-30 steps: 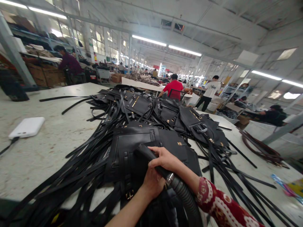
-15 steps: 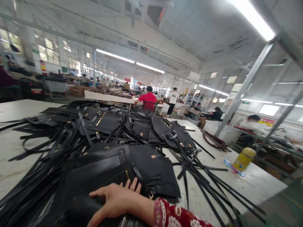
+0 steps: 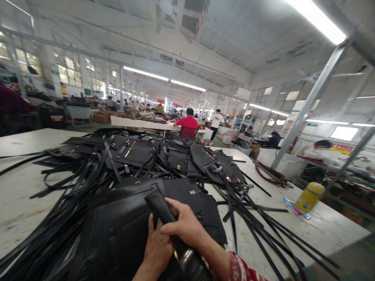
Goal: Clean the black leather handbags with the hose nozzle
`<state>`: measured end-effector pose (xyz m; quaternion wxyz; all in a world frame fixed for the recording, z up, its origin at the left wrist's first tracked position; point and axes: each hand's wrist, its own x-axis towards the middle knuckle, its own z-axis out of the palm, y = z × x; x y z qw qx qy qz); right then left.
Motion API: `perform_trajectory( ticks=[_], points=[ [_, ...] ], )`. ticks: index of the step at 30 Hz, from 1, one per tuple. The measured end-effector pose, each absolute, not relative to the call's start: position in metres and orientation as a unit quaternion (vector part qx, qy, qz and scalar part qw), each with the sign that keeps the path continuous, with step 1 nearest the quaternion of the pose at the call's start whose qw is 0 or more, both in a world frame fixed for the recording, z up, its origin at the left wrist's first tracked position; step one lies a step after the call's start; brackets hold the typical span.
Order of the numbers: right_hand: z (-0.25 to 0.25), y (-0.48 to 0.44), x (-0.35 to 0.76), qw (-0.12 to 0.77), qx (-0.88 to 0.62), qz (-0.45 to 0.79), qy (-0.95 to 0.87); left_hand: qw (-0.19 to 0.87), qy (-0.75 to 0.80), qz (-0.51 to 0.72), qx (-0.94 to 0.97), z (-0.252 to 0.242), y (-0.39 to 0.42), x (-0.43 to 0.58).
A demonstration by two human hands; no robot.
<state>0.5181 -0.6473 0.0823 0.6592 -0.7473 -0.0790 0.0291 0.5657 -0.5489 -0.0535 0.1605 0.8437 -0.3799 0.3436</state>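
Observation:
My right hand (image 3: 185, 227) is wrapped round a black nozzle (image 3: 159, 207) on a ribbed hose (image 3: 193, 267), its tip resting on a black leather bag panel (image 3: 117, 230) at the front of the pile. My left hand (image 3: 156, 248) lies just under the nozzle on the same panel, fingers stretched flat and thumb up. A red patterned sleeve (image 3: 243, 271) covers my right forearm.
More black bags (image 3: 215, 166) and several long black straps (image 3: 58, 183) cover the white table (image 3: 322, 226). A yellow bottle (image 3: 309, 196) stands near its right edge beside brown straps (image 3: 271, 175). A person in red (image 3: 187, 124) and other workers sit at tables behind.
The view has swung to the right. My right hand, which lay flat on the bag half a second ago, again grips the nozzle, and my left hand is back in view under it.

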Motion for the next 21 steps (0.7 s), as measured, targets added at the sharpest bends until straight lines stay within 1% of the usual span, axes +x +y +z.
perform_trajectory(
  ticks=[2,4,8,13,17,19,21],
  points=[
    [0.08,-0.679,0.497,0.694,-0.719,0.035,-0.017,0.142,-0.316,0.325,0.88,-0.042,-0.55,0.57],
    [0.072,-0.707,0.472,0.707,-0.706,0.021,0.04,0.132,-0.261,0.298,0.909,-0.032,-0.552,0.579],
    [0.045,-0.744,0.421,0.704,-0.7,0.002,0.121,0.219,-0.21,0.206,0.93,-0.011,-0.548,0.614],
    [0.029,-0.764,0.376,0.695,-0.696,0.021,0.179,0.26,-0.297,0.101,0.913,-0.001,-0.514,0.643],
    [0.034,-0.766,0.368,0.691,-0.701,0.02,0.177,0.308,-0.325,0.104,0.888,-0.006,-0.488,0.62],
    [0.038,-0.763,0.369,0.7,-0.695,0.019,0.164,0.292,-0.341,0.106,0.887,-0.013,-0.486,0.603],
    [0.041,-0.761,0.369,0.711,-0.686,0.036,0.148,0.23,-0.35,0.108,0.901,-0.021,-0.49,0.588]
  ],
)
